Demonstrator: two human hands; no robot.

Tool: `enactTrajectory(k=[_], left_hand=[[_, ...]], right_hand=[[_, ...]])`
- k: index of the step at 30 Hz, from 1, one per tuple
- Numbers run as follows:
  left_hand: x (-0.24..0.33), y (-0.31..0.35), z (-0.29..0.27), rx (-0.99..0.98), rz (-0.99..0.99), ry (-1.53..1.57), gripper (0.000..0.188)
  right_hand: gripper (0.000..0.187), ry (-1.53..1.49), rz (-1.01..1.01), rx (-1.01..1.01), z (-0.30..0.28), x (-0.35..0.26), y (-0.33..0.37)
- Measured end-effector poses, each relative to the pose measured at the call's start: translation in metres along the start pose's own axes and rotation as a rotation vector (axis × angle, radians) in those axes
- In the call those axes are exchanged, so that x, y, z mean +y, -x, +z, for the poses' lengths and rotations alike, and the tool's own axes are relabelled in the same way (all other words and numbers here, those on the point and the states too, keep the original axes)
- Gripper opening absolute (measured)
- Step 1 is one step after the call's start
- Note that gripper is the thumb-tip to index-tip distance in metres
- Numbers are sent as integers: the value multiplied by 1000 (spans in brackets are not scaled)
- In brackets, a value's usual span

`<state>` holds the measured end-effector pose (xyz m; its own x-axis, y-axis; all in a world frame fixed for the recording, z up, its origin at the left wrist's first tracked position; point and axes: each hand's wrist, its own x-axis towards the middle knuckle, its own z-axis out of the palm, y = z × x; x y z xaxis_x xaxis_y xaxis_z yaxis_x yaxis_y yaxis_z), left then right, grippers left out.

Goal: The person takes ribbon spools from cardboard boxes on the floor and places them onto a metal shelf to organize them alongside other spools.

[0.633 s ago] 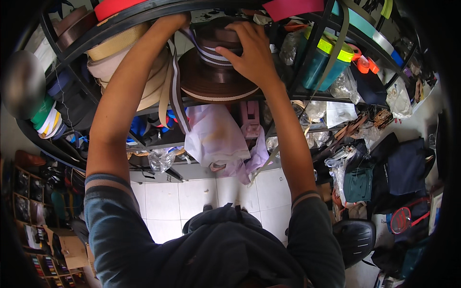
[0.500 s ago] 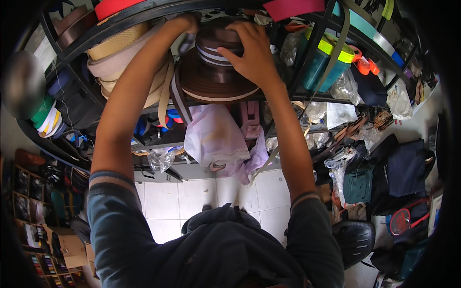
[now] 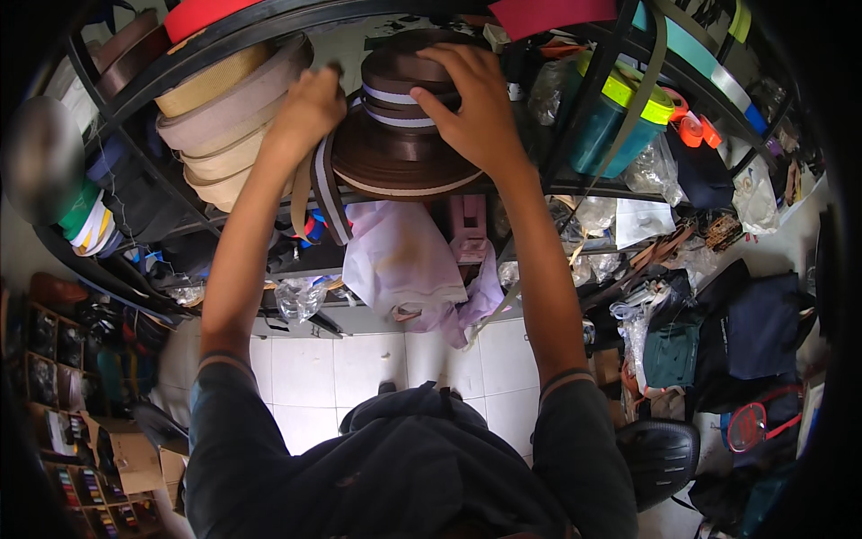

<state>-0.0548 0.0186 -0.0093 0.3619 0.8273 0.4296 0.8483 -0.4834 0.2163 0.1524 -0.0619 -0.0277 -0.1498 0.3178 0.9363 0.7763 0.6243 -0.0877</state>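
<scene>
Rolls of dark brown ribbon (image 3: 407, 97), some with a white stripe, are stacked on a wide brown roll (image 3: 404, 171) on the shelf ahead. My right hand (image 3: 471, 103) wraps round the right side of the stack, thumb in front and fingers over the upper rolls. To the left of the stack is my left hand (image 3: 314, 103), its fingers curled closed; whatever may be in them is hidden. Below it, a loose brown-and-white ribbon end (image 3: 325, 193) hangs over the shelf edge. Beige webbing rolls (image 3: 224, 117) stand just left of that hand.
Black shelf bars (image 3: 588, 99) frame the bay. A teal container with a yellow lid (image 3: 620, 117) stands to the right. Pale cloth (image 3: 404, 256) hangs under the rolls. A black chair (image 3: 660, 458) is at lower right, an open cardboard box (image 3: 135, 463) at lower left.
My left hand has come back toward me and down from behind the rolls, to the left of the stack. My right hand stays on the stack. The loose ribbon end hangs lower.
</scene>
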Motion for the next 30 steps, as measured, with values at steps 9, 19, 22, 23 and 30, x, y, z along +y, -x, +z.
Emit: enactTrajectory(k=[9,19,22,23,30], left_hand=[[-19,-17,27,168,79,-256,24],[-47,-161,57,-163,6,776,22],[-4,-175,67,-312,7,906,25],[5,-181,68,-329,36,961,25],[-28,-209,85,-249,153,1252,26]], right_hand=[[37,-39,-32,35,5,1,-2],[41,-112,1,-20,-1,-5,-1],[40,-242,43,-30,-13,6,5],[38,-337,71,-15,-18,7,7],[25,-505,571,344,7,66,32]])
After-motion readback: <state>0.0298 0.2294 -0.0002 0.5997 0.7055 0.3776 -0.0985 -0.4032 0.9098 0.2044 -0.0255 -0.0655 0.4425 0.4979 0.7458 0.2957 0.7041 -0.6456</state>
